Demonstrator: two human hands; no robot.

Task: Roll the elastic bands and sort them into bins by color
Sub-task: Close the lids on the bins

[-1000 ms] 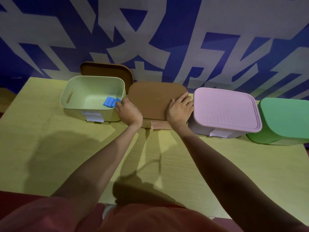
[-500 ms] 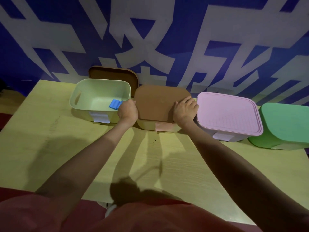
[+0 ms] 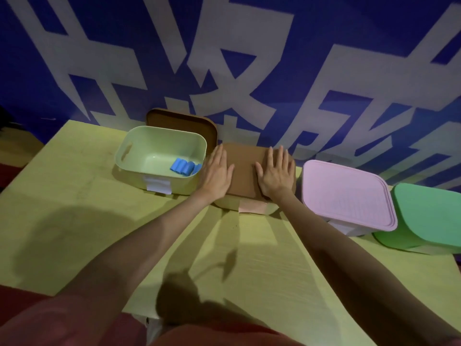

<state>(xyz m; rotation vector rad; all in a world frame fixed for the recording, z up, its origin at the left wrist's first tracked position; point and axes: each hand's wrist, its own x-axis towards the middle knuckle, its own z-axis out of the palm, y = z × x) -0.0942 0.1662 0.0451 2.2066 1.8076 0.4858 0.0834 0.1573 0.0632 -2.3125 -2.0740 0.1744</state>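
A pale green open bin (image 3: 139, 148) stands at the back left of the table, with rolled blue elastic bands (image 3: 183, 166) lying in its right front corner. Right of it is a bin covered by a brown lid (image 3: 245, 171). My left hand (image 3: 216, 174) lies flat with straight fingers on the lid's left side. My right hand (image 3: 275, 174) lies flat on its right side. Neither hand holds a band.
A second brown lid (image 3: 179, 121) leans against the blue-and-white wall behind the open bin. A bin with a pink lid (image 3: 346, 196) and one with a green lid (image 3: 431, 216) stand to the right. Paper labels hang on the bins' fronts. The yellow table (image 3: 74, 221) extends toward me.
Both hands gripped the brown lid's side edges before. Now they lie flat on top of it with fingers stretched out. The lid sits lower on its bin.
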